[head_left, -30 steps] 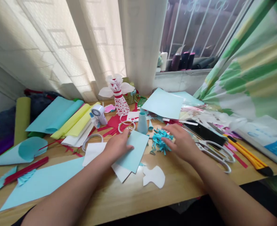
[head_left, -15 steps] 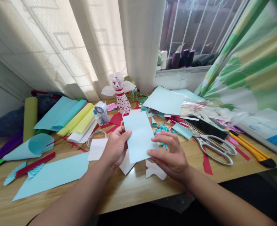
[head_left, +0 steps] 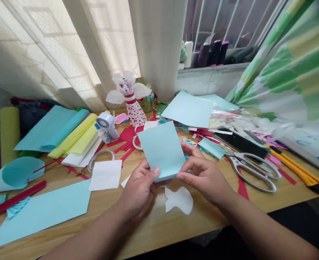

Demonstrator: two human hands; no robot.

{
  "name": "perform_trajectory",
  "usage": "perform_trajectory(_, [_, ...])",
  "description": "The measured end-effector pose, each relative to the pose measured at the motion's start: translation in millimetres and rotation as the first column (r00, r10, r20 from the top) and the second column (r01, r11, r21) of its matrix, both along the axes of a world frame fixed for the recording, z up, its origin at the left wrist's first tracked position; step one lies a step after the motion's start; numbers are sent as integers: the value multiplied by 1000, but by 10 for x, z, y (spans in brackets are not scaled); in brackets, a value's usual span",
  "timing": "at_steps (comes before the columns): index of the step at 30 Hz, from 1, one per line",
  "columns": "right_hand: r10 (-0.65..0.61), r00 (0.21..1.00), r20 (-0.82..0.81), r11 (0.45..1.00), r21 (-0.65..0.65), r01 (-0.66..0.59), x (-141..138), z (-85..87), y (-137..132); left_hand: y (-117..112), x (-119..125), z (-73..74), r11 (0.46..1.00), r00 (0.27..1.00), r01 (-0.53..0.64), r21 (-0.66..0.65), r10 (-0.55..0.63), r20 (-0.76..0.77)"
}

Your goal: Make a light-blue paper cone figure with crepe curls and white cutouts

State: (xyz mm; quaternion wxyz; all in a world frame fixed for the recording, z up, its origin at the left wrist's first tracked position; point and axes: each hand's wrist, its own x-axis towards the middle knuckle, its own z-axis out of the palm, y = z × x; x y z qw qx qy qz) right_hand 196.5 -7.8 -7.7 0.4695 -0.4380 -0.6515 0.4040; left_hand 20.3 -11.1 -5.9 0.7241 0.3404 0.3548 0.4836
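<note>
A light blue sheet of paper (head_left: 162,150) is held up between both hands over the table, its near edge bent into a narrow fold. My left hand (head_left: 140,186) grips its lower left corner, thumb on top and fingers beneath. At the lower right corner, my right hand (head_left: 203,173) pinches the folded edge between thumb and fingers. Below the sheet lies a white fish-shaped paper cutout (head_left: 179,200). A white paper square (head_left: 105,174) rests to the left of my left hand.
Silver-handled scissors (head_left: 253,171), a yellow utility knife (head_left: 297,168) and a black phone (head_left: 241,144) lie to the right. Farther left are a blue strip of paper (head_left: 48,213), a tape roll (head_left: 101,159) and a small handheld fan (head_left: 107,124). A dotted paper bouquet (head_left: 135,112) stands behind.
The blue sheet's near edge has been bent up into a fold, so it looks shorter. My right fingers have closed on that edge. The view has shifted slightly.
</note>
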Motion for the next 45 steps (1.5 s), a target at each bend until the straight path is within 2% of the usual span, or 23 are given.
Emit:
perform_trajectory(4, [78,997,20,966,-248,-70,27,37,21,-45,-17,0,998,998,57,-2,-57,32])
perform_trajectory(7, [72,995,66,964,-261,-53,35,26,20,-66,-48,-21,993,993,114,24,-114,14])
perform_trajectory(10, [69,994,85,967,-251,-46,18,-8,1,-72,-76,-68,992,985,128,14,-125,-115])
perform_trajectory(12, [53,994,95,976,-214,-32,0,-29,-12,-70,-76,-93,993,980,113,-28,-116,-160])
perform_trajectory(15, [61,990,130,998,1,-62,-5,-56,-19,-61,-53,-87,991,991,68,-112,-80,-104])
perform_trajectory(18, [137,974,182,955,238,-178,22,-73,-11,-52,-36,-38,985,999,40,-170,-42,-7])
perform_trajectory(23, [138,971,195,899,386,-205,63,-75,3,-54,-62,18,974,994,63,-216,-43,100])
perform_trajectory(28, [87,972,219,899,404,-171,66,-70,13,-70,-70,3,960,990,65,-271,-28,137])
perform_trajectory(32, [102,973,208,892,414,-182,67,-91,25,-87,-58,-1,956,997,52,-290,-30,77])
perform_trajectory(36, [95,980,174,928,341,-151,60,-94,25,-99,-63,-14,976,996,78,-203,-86,-34])
perform_trajectory(40, [61,983,174,970,222,-100,22,-79,-8,-100,-80,-30,979,953,193,-61,-202,-226])
perform_trajectory(42, [33,987,158,980,187,-63,-5,-86,-28,-103,-88,-37,978,929,206,-29,-204,-310])
perform_trajectory(45, [35,991,127,972,227,-63,-31,-113,-39,-108,-94,-44,984,921,177,-19,-172,-349])
